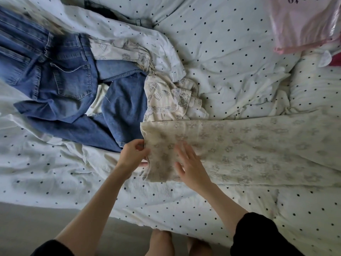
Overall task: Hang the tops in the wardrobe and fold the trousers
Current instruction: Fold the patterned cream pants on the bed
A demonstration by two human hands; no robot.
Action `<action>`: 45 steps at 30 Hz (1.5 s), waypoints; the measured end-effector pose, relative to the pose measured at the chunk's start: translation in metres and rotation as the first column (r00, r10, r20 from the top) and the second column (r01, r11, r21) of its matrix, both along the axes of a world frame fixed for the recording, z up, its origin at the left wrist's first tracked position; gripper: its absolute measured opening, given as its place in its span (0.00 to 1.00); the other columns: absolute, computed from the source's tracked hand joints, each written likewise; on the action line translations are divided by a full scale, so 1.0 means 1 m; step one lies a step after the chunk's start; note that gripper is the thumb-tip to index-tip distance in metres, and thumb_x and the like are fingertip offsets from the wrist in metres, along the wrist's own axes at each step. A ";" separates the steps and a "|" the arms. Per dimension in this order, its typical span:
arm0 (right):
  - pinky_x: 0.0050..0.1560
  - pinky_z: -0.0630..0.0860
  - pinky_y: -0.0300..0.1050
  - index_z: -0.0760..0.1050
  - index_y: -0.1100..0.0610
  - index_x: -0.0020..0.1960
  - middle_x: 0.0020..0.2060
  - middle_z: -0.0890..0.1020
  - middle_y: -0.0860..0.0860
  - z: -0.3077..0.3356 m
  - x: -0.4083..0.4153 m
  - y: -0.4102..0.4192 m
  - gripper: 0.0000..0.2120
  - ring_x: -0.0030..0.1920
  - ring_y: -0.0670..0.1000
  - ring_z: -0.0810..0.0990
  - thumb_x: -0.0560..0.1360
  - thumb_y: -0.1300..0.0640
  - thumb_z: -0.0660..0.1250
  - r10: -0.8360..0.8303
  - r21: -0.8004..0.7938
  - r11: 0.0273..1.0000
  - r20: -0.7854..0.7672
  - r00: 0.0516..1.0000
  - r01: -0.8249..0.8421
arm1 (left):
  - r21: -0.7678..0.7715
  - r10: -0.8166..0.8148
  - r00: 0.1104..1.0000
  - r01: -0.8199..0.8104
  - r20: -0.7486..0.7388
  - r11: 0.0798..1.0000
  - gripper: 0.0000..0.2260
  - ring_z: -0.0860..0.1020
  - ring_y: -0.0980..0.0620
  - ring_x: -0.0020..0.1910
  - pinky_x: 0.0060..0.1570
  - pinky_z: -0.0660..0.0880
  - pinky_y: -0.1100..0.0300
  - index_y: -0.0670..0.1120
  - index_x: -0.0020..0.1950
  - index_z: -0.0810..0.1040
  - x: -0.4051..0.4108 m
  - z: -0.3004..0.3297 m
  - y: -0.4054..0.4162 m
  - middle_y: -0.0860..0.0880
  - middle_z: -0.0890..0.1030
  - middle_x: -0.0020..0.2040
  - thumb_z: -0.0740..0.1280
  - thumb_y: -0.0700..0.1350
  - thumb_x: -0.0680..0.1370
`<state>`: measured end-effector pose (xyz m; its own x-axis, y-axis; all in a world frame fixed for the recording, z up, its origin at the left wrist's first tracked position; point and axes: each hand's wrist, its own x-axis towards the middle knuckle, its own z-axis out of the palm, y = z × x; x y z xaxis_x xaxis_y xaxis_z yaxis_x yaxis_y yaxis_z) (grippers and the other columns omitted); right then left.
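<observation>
1. Polka-dotted white bedding fills nearly the whole view, rumpled into folds, with grey floor at 7 o'clock.
2. Cream printed trousers lie stretched flat from the centre out toward 3 o'clock.
3. Blue jeans sprawl at 9 to 10 o'clock, one leg reaching toward the centre.
4. Another cream printed garment, crumpled, sits just above the centre, touching the jeans.
5. Pink plastic bag rests at 1 o'clock.
6. Left hand, just below centre, has fingers curled, pinching the near end of the cream trousers.
7. Right hand, beside it, has fingers straight and spread, lying on the same cloth.
8. Bare feet show at 6 o'clock.
</observation>
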<state>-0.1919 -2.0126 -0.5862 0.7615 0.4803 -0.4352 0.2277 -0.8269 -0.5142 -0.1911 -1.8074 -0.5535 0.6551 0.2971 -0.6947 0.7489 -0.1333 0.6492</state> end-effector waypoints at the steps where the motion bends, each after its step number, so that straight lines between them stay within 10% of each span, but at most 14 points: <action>1: 0.73 0.55 0.45 0.46 0.48 0.77 0.77 0.44 0.50 0.004 0.002 -0.006 0.26 0.77 0.50 0.45 0.82 0.51 0.52 -0.090 0.092 0.991 -0.051 0.995 0.094 | 0.007 -0.022 0.999 0.022 0.025 1.000 0.11 0.79 0.49 0.39 0.38 0.80 0.54 0.42 0.55 0.79 0.003 0.006 -0.007 0.47 0.81 0.41 0.68 0.36 0.74; 3: 0.70 0.55 0.38 0.50 0.48 0.77 0.76 0.52 0.46 0.016 0.010 -0.018 0.25 0.76 0.46 0.52 0.82 0.49 0.52 -0.331 0.228 0.891 -0.268 0.905 0.393 | 0.003 -0.066 0.995 0.066 0.072 0.998 0.12 0.80 0.48 0.39 0.39 0.81 0.52 0.43 0.58 0.78 0.010 0.021 -0.026 0.46 0.79 0.42 0.67 0.37 0.75; 6: 0.65 0.65 0.48 0.59 0.50 0.75 0.71 0.66 0.46 0.031 0.028 -0.048 0.24 0.70 0.51 0.67 0.81 0.43 0.52 -0.589 0.174 0.478 -0.663 0.462 0.861 | -0.109 -0.104 0.982 0.122 0.157 0.986 0.11 0.80 0.55 0.30 0.29 0.79 0.58 0.47 0.58 0.76 0.021 0.044 -0.075 0.47 0.77 0.40 0.66 0.39 0.77; 9: 0.57 0.73 0.58 0.69 0.51 0.65 0.56 0.77 0.48 0.032 0.043 -0.089 0.21 0.54 0.52 0.79 0.80 0.41 0.52 -0.476 0.064 0.090 -0.874 0.100 0.994 | -0.144 -0.161 0.960 0.196 0.228 0.970 0.11 0.79 0.56 0.28 0.27 0.79 0.60 0.45 0.61 0.76 0.034 0.045 -0.136 0.49 0.77 0.39 0.65 0.40 0.78; 12: 0.41 0.77 0.48 0.73 0.52 0.55 0.40 0.82 0.47 0.029 0.053 -0.129 0.20 0.35 0.48 0.82 0.80 0.40 0.49 -0.449 0.017 -0.042 -0.894 -0.004 0.999 | -0.061 -0.292 0.926 0.314 0.239 0.947 0.15 0.80 0.52 0.37 0.38 0.81 0.56 0.43 0.65 0.73 0.048 0.026 -0.196 0.48 0.78 0.44 0.64 0.41 0.78; 16: 0.55 0.71 0.49 0.68 0.54 0.66 0.60 0.74 0.50 0.010 0.054 -0.157 0.21 0.54 0.49 0.76 0.81 0.42 0.51 -0.628 0.092 0.164 -0.758 0.176 0.982 | 0.093 -0.474 0.859 0.465 0.194 0.880 0.17 0.77 0.49 0.52 0.50 0.71 0.65 0.44 0.68 0.71 0.047 -0.010 -0.227 0.43 0.76 0.60 0.63 0.41 0.79; 21: 0.58 0.69 0.38 0.72 0.63 0.66 0.55 0.79 0.54 0.009 0.036 -0.144 0.17 0.55 0.48 0.76 0.81 0.55 0.57 -0.636 0.235 0.730 -0.113 0.763 0.642 | 0.438 -0.201 0.937 0.059 0.285 0.897 0.13 0.74 0.47 0.53 0.53 0.69 0.62 0.43 0.63 0.74 0.023 -0.029 -0.180 0.42 0.73 0.58 0.62 0.38 0.79; 23: 0.63 0.65 0.42 0.72 0.64 0.66 0.62 0.76 0.57 0.007 0.028 -0.130 0.16 0.63 0.54 0.72 0.79 0.61 0.60 -0.500 0.198 0.856 0.089 0.861 0.477 | 0.398 -0.091 0.979 0.012 0.181 0.918 0.14 0.74 0.48 0.54 0.54 0.70 0.58 0.44 0.64 0.72 0.019 -0.033 -0.158 0.45 0.74 0.58 0.62 0.47 0.80; 28: 0.58 0.69 0.47 0.64 0.64 0.68 0.63 0.70 0.58 0.004 0.040 -0.120 0.22 0.61 0.56 0.71 0.78 0.57 0.63 -0.729 -0.088 0.680 -0.193 0.657 0.728 | 0.138 -0.093 0.996 0.094 -0.015 0.986 0.16 0.77 0.49 0.52 0.55 0.76 0.50 0.46 0.62 0.74 0.022 -0.039 -0.145 0.50 0.78 0.52 0.61 0.53 0.80; 31: 0.32 0.67 0.37 0.71 0.63 0.50 0.42 0.74 0.55 0.002 0.039 -0.131 0.05 0.38 0.51 0.72 0.78 0.61 0.61 -0.711 -0.107 0.688 -0.299 0.637 0.718 | 0.084 -0.080 0.996 0.083 -0.030 0.993 0.14 0.75 0.51 0.44 0.43 0.74 0.58 0.47 0.53 0.76 0.023 -0.042 -0.149 0.50 0.77 0.46 0.59 0.55 0.80; 35: 0.27 0.60 0.38 0.60 0.55 0.31 0.25 0.65 0.49 0.003 0.031 -0.149 0.17 0.26 0.48 0.63 0.75 0.67 0.59 -0.677 -0.064 0.708 -0.346 0.650 0.703 | 0.085 -0.086 0.995 0.091 -0.053 0.992 0.15 0.71 0.56 0.33 0.30 0.67 0.66 0.47 0.42 0.74 0.025 -0.041 -0.159 0.52 0.73 0.36 0.57 0.55 0.80; 39: 0.41 0.71 0.45 0.70 0.57 0.45 0.41 0.74 0.53 0.008 0.026 -0.153 0.03 0.39 0.50 0.71 0.76 0.64 0.61 -0.677 -0.037 0.727 -0.205 0.707 0.686 | 0.137 -0.062 0.997 0.069 -0.054 0.988 0.12 0.75 0.52 0.42 0.37 0.72 0.63 0.44 0.52 0.73 0.022 -0.040 -0.165 0.49 0.77 0.43 0.61 0.53 0.79; 42: 0.60 0.68 0.45 0.68 0.58 0.67 0.61 0.72 0.55 0.008 0.022 -0.153 0.17 0.62 0.54 0.69 0.78 0.58 0.60 -0.393 -0.033 0.915 0.154 0.907 0.402 | 0.190 -0.013 0.999 0.021 -0.048 0.981 0.14 0.76 0.52 0.41 0.35 0.72 0.63 0.44 0.53 0.73 0.023 -0.033 -0.166 0.49 0.77 0.43 0.63 0.54 0.78; 45: 0.71 0.61 0.51 0.62 0.55 0.73 0.74 0.61 0.53 0.001 0.021 -0.147 0.21 0.73 0.55 0.60 0.81 0.53 0.54 -0.113 -0.037 0.993 0.045 0.993 0.115 | 0.214 -0.020 1.000 0.020 -0.006 0.977 0.15 0.78 0.50 0.41 0.34 0.73 0.62 0.43 0.58 0.75 0.028 -0.017 -0.171 0.47 0.79 0.44 0.64 0.52 0.78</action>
